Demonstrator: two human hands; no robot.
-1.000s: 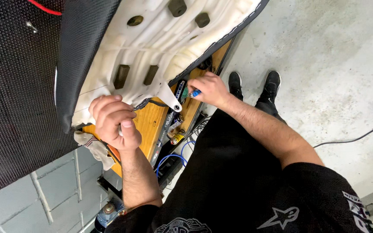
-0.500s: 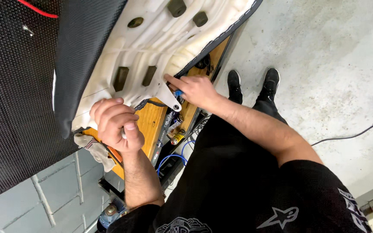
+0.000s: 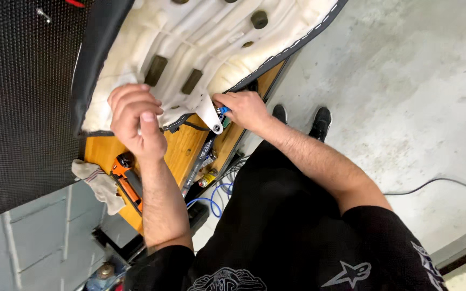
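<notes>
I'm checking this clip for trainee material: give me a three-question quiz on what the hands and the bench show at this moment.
1. True or false: the left hand rests on the white underside of the upturned seat.
2. What does the right hand hold against the white tab?
A. a small blue-handled tool
B. a hammer
C. a paintbrush
3. Fill in: the orange tool lies on the wooden ___, beside a rag.

Key
1. True: the fingers press on the white base near the black cover edge.
2. A.
3. bench.
</notes>
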